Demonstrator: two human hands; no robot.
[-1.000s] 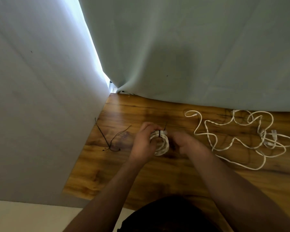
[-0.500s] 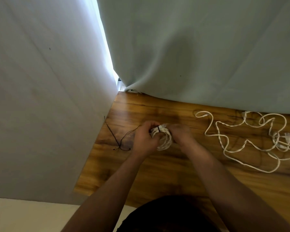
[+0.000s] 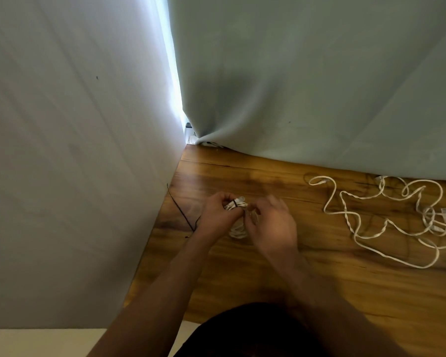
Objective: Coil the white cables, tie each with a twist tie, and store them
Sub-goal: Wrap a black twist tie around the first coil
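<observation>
- Left hand [image 3: 218, 215]: fingers curled round the coiled cable [image 3: 238, 231], over the worktop [image 3: 268, 279] near its left edge.
- The coil's long axis runs away from the person; its far end is bound by a black twist tie [image 3: 234, 203].
- Right hand [image 3: 272, 225]: at the coil, blurred; whether it grips cannot be told.
- Loose cable [image 3: 386, 220]: sprawled to the right, well apart.

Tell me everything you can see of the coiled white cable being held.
The coiled cable is a small bundle of white cord, wound into several tight loops. A dark twist tie bands its top, beside what looks like a white plug end. The left hand grips it over the wooden table; the blurred right hand covers its right side, contact unclear.
</observation>
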